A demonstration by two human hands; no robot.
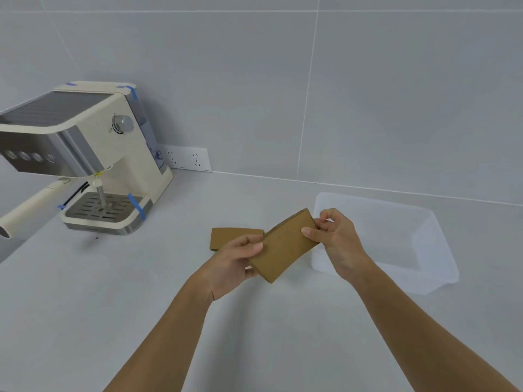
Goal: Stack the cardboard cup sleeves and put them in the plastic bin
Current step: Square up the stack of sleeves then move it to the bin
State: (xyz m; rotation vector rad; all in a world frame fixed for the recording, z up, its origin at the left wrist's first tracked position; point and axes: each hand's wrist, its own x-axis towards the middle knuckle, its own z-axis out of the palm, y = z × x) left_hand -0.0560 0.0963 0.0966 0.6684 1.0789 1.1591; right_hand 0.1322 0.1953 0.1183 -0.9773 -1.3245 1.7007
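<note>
Both hands hold a flat brown cardboard cup sleeve (285, 244) tilted above the grey counter. My left hand (235, 261) grips its lower left end, and my right hand (336, 239) pinches its upper right corner. The held piece looks like more than one sleeve pressed together, but I cannot tell how many. Another flat sleeve (229, 237) lies on the counter just behind my left hand, partly hidden by it. The translucent plastic bin (430, 250) stands open on the counter to the right, directly behind my right hand, and looks empty.
A cream and steel espresso machine (85, 154) stands at the back left, its portafilter handle (31, 205) sticking out toward the left edge. A white wall socket (189, 159) sits low on the tiled wall. The grey counter (113, 292) stretches toward me.
</note>
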